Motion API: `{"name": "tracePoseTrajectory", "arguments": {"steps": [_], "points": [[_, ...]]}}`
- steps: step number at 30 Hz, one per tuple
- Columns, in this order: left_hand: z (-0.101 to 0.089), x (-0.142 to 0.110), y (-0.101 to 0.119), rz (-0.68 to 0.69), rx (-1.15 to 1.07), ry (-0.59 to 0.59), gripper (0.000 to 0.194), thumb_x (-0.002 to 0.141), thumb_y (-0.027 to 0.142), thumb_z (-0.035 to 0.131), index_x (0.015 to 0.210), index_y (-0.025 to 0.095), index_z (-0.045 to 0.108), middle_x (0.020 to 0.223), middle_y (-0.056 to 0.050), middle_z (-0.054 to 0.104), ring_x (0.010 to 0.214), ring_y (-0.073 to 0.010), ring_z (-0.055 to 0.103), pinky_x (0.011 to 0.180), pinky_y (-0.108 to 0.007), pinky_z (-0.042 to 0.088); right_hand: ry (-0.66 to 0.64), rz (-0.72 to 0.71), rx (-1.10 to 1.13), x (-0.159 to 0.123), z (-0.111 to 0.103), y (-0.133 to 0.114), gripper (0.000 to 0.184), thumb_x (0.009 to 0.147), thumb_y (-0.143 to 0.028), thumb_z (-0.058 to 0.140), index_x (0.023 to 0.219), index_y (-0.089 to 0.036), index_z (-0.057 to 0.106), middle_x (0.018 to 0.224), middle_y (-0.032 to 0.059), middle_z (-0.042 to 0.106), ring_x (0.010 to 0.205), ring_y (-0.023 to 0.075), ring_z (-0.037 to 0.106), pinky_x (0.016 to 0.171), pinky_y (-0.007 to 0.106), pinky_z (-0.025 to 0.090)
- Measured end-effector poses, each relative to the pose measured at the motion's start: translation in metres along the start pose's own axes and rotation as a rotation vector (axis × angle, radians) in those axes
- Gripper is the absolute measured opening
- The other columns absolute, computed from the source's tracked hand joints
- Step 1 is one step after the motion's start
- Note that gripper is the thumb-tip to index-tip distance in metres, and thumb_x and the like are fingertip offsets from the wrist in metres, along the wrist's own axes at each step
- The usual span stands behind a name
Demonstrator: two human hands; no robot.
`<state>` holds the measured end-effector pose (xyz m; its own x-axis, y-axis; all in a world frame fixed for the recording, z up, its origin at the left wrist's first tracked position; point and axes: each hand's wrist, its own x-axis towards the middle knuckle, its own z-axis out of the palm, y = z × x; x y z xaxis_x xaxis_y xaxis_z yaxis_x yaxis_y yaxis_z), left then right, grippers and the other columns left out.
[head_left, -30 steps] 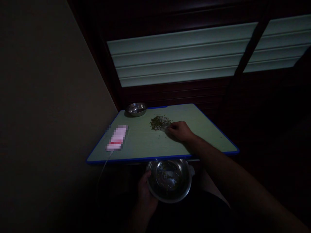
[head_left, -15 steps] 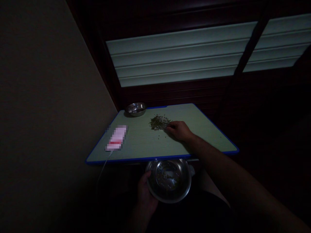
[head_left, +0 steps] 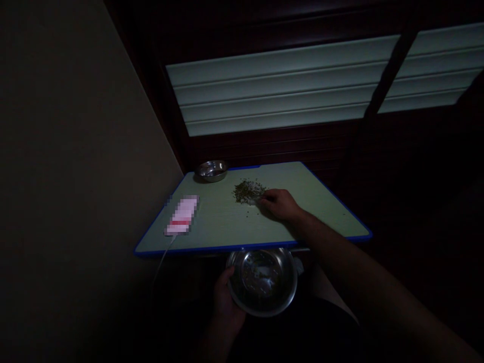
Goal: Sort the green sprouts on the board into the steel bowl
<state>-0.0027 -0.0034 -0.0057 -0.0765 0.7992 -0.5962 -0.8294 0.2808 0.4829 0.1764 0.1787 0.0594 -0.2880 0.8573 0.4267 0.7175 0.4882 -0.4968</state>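
My left hand (head_left: 227,297) grips the left side of a shiny metal bowl (head_left: 285,297) below the table's front edge, thumb over the rim. Small bits lie inside this bowl. A loose pile of small greenish-brown grains or beans (head_left: 244,192) is spread on the pale green tabletop (head_left: 212,222). At the pile's right side rests my right hand (head_left: 279,202), its fingers closed together and pointing left into the grains. What those fingers hold is too dark and small to make out.
A second metal bowl (head_left: 212,172) stands at the table's far left corner. On the left lies a blurred-out pink phone-like object (head_left: 183,214) with a white cable (head_left: 162,259) running over the front edge. A wall (head_left: 75,151) and dark slatted doors (head_left: 280,91) border the table.
Almost nothing differs. My right hand stays at the right of the pile, and a few grains near its fingertips look slightly shifted. The left hand and bowl hold still.
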Motion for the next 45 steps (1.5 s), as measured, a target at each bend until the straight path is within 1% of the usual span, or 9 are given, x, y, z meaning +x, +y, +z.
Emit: {"name": "tracePoseTrajectory", "arguments": {"steps": [9, 15, 21, 26, 32, 37, 39, 41, 45], "points": [[0.0009, -0.0022, 0.0010, -0.007, -0.009, 0.014, 0.017, 0.074, 0.023, 0.060, 0.082, 0.012, 0.071, 0.076, -0.010, 0.075, 0.077, -0.0264, 0.070, 0.080, -0.042, 0.053, -0.025, -0.022, 0.064, -0.0013, -0.0020, 0.0000, 0.015, 0.078, -0.026, 0.059, 0.073, -0.017, 0.069, 0.069, 0.0010, 0.064, 0.063, 0.0119, 0.051, 0.061, 0.024, 0.035], [0.0005, -0.0018, 0.0004, -0.003, -0.008, -0.011, 0.022, 0.073, 0.024, 0.062, 0.088, 0.012, 0.071, 0.080, -0.011, 0.075, 0.081, -0.0279, 0.070, 0.080, -0.043, 0.053, -0.011, -0.040, 0.110, -0.0009, 0.0009, 0.0041, 0.016, 0.078, -0.027, 0.059, 0.075, -0.016, 0.070, 0.071, 0.0016, 0.065, 0.065, 0.0130, 0.053, 0.062, 0.025, 0.037], [0.0003, -0.0006, 0.0007, -0.002, -0.009, -0.010, 0.019, 0.076, 0.024, 0.059, 0.085, 0.011, 0.071, 0.077, -0.010, 0.075, 0.073, -0.0239, 0.070, 0.079, -0.041, 0.054, -0.040, -0.065, 0.167, -0.0004, 0.0051, 0.0063, 0.017, 0.079, -0.030, 0.061, 0.082, -0.018, 0.072, 0.081, 0.0045, 0.070, 0.073, 0.0151, 0.059, 0.068, 0.026, 0.042], [0.0009, -0.0001, 0.0015, -0.004, -0.009, 0.003, 0.019, 0.074, 0.022, 0.060, 0.084, 0.010, 0.071, 0.076, -0.010, 0.075, 0.071, -0.0232, 0.069, 0.077, -0.039, 0.054, -0.075, -0.061, 0.214, -0.0018, 0.0035, 0.0015, 0.014, 0.078, -0.027, 0.062, 0.080, -0.018, 0.073, 0.080, 0.0044, 0.070, 0.072, 0.0150, 0.060, 0.068, 0.026, 0.043], [0.0004, 0.0001, 0.0012, 0.015, 0.001, -0.010, 0.020, 0.070, 0.022, 0.064, 0.086, 0.012, 0.070, 0.078, -0.009, 0.075, 0.080, -0.0269, 0.069, 0.078, -0.041, 0.054, -0.098, -0.059, 0.260, -0.0029, 0.0023, -0.0005, 0.014, 0.076, -0.027, 0.064, 0.079, -0.015, 0.073, 0.076, 0.0044, 0.069, 0.070, 0.0148, 0.059, 0.067, 0.026, 0.044], [0.0004, -0.0004, 0.0014, 0.010, 0.006, -0.013, 0.018, 0.072, 0.023, 0.062, 0.084, 0.012, 0.071, 0.076, -0.010, 0.074, 0.077, -0.0261, 0.069, 0.080, -0.044, 0.054, -0.127, -0.029, 0.344, -0.0029, 0.0038, 0.0006, 0.014, 0.074, -0.027, 0.065, 0.077, -0.015, 0.072, 0.072, 0.0032, 0.068, 0.068, 0.0146, 0.059, 0.065, 0.026, 0.044], [0.0007, -0.0002, 0.0014, 0.009, 0.006, -0.011, 0.018, 0.073, 0.023, 0.061, 0.084, 0.011, 0.071, 0.077, -0.010, 0.074, 0.075, -0.0251, 0.069, 0.080, -0.043, 0.053, -0.103, -0.006, 0.383, -0.0024, 0.0048, 0.0014, 0.015, 0.072, -0.026, 0.067, 0.082, -0.016, 0.072, 0.076, 0.0030, 0.069, 0.070, 0.0147, 0.060, 0.067, 0.026, 0.045], [0.0008, -0.0001, 0.0013, 0.019, -0.002, -0.013, 0.019, 0.074, 0.023, 0.061, 0.086, 0.012, 0.071, 0.079, -0.010, 0.075, 0.076, -0.0241, 0.069, 0.081, -0.042, 0.053, -0.059, 0.015, 0.392, -0.0017, 0.0057, 0.0023, 0.022, 0.069, -0.024, 0.070, 0.089, -0.016, 0.071, 0.078, 0.0023, 0.069, 0.071, 0.0145, 0.060, 0.067, 0.026, 0.045], [0.0011, -0.0010, 0.0018, 0.032, 0.008, -0.026, 0.020, 0.073, 0.021, 0.061, 0.089, 0.013, 0.071, 0.080, -0.008, 0.075, 0.077, -0.0232, 0.069, 0.080, -0.039, 0.053, -0.020, 0.069, 0.348, -0.0006, 0.0056, 0.0025, 0.027, 0.065, -0.023, 0.073, 0.092, -0.017, 0.070, 0.071, 0.0002, 0.065, 0.066, 0.0135, 0.057, 0.063, 0.025, 0.043]]}}
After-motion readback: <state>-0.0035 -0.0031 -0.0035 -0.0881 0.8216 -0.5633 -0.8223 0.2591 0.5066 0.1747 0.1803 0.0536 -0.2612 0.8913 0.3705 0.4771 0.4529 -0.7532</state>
